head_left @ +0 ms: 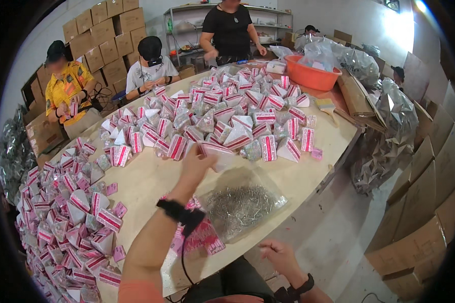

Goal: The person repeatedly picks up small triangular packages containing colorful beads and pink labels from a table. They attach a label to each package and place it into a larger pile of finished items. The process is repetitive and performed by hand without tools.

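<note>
My left hand [194, 169] reaches to the near edge of a large pile on the table. Its fingers are closed on a white wedge [220, 151] with a pink band, shaped like a cake slice. Below that hand lies a clear plastic bag [245, 204] full of small metal pins or clips. Pink printed cards [199, 235] are partly hidden under my left wrist. My right hand [280, 258] hovers beside the table's near edge, fingers loosely curled and apart, with nothing visible in them.
More wrapped wedges [71, 227] heap up at the left. An orange tub [312, 74] and a brush [327, 107] sit on the right side of the table [151, 194]. Several people work around it. Cardboard boxes [414, 247] line the right; others [103, 43] are stacked behind.
</note>
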Available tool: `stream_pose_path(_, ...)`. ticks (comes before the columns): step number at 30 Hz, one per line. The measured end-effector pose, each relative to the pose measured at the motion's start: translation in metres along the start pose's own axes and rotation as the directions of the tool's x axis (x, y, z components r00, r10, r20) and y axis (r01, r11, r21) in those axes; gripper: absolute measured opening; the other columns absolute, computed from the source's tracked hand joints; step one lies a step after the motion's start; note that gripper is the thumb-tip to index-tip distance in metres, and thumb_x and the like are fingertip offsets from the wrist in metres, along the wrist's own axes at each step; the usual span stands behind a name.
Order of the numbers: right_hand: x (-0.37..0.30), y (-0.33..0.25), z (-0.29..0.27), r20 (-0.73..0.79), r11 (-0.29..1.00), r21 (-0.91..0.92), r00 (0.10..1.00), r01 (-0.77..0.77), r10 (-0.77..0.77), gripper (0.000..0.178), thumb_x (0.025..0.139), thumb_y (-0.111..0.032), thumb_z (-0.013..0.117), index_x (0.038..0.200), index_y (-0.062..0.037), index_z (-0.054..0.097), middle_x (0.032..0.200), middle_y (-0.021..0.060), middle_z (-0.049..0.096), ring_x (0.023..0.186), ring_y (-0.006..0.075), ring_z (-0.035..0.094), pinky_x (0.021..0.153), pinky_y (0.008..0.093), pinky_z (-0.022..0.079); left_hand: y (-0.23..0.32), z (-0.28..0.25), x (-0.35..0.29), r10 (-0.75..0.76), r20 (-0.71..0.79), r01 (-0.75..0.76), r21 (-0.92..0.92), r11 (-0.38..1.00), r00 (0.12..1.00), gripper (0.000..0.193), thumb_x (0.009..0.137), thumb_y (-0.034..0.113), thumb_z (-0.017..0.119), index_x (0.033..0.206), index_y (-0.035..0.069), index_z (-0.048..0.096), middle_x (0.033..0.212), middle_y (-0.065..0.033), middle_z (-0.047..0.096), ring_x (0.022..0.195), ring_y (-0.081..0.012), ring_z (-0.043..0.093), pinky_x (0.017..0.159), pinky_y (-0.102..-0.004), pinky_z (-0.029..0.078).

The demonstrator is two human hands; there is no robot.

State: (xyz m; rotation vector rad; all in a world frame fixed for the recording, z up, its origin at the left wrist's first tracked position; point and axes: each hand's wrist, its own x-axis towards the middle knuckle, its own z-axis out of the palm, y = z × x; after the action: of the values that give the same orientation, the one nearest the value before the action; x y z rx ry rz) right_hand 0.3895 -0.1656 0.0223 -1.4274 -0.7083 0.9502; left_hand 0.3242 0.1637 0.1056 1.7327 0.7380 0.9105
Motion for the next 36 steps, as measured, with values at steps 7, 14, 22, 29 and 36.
stream_pose_path(7, 0.036, -0.047, 0.004, -0.068, 0.909, -0.272, 0.936, 0.315, -0.345, 0.019, 0.087, -0.007, 0.06, 0.103, 0.0004, 0.066, 0.092, 0.0103, 0.069, 0.084, 0.0163, 0.065, 0.074, 0.0272, 0.049, 0.01, -0.097, -0.151, -0.261, 0.227, 0.344, -0.688, 0.639, 0.938, 0.038, 0.094, 0.023, 0.046, 0.128, 0.008, 0.042, 0.12, -0.016, 0.056, 0.098, -0.0364, 0.063, 0.065, -0.038, 0.056)
stream_pose_path(14, 0.066, -0.024, -0.001, -0.078, 0.825, -0.381, 0.875, 0.417, -0.478, 0.017, 0.086, -0.008, 0.059, 0.099, -0.0009, 0.067, 0.086, 0.012, 0.069, 0.078, 0.0186, 0.066, 0.072, 0.0293, 0.05, -0.001, -0.104, -0.245, -0.287, 0.165, 0.223, -0.958, 0.18, 0.943, 0.074, 0.09, 0.068, 0.021, 0.131, 0.009, 0.043, 0.136, -0.0199, 0.044, 0.117, -0.0485, 0.048, 0.082, -0.0632, 0.048)
stream_pose_path(22, 0.076, -0.019, -0.005, -0.272, 0.862, -0.379, 0.85, 0.336, -0.451, 0.018, 0.086, -0.007, 0.057, 0.098, 0.0033, 0.066, 0.077, 0.0088, 0.068, 0.066, 0.0141, 0.065, 0.062, 0.0262, 0.051, 0.001, -0.091, -0.257, -0.451, 0.124, 0.14, -0.99, 0.003, 0.884, 0.059, 0.093, 0.057, 0.03, 0.126, 0.011, 0.048, 0.124, -0.0213, 0.054, 0.109, -0.0445, 0.054, 0.076, -0.0569, 0.052)
stream_pose_path(29, 0.085, -0.023, -0.012, -0.301, 0.875, -0.341, 0.842, 0.343, -0.447, 0.021, 0.085, -0.008, 0.057, 0.099, 0.006, 0.064, 0.084, 0.0101, 0.068, 0.067, 0.0141, 0.064, 0.06, 0.026, 0.05, -0.008, -0.097, -0.274, -0.442, 0.12, 0.11, -0.993, -0.048, 0.889, 0.038, 0.094, 0.035, 0.042, 0.118, 0.009, 0.055, 0.118, -0.0205, 0.057, 0.108, -0.0408, 0.055, 0.087, -0.0557, 0.047)
stream_pose_path(36, 0.031, -0.047, 0.055, -0.109, 0.934, -0.189, 0.939, 0.303, -0.326, 0.02, 0.086, -0.007, 0.055, 0.1, 0.0055, 0.063, 0.084, 0.0099, 0.068, 0.054, 0.0086, 0.056, 0.051, 0.0209, 0.045, -0.014, -0.096, -0.281, -0.421, 0.029, -0.02, -0.993, -0.113, 0.907, 0.045, 0.094, 0.037, 0.04, 0.124, 0.005, 0.051, 0.12, -0.02, 0.056, 0.105, -0.0382, 0.055, 0.086, -0.0526, 0.048)
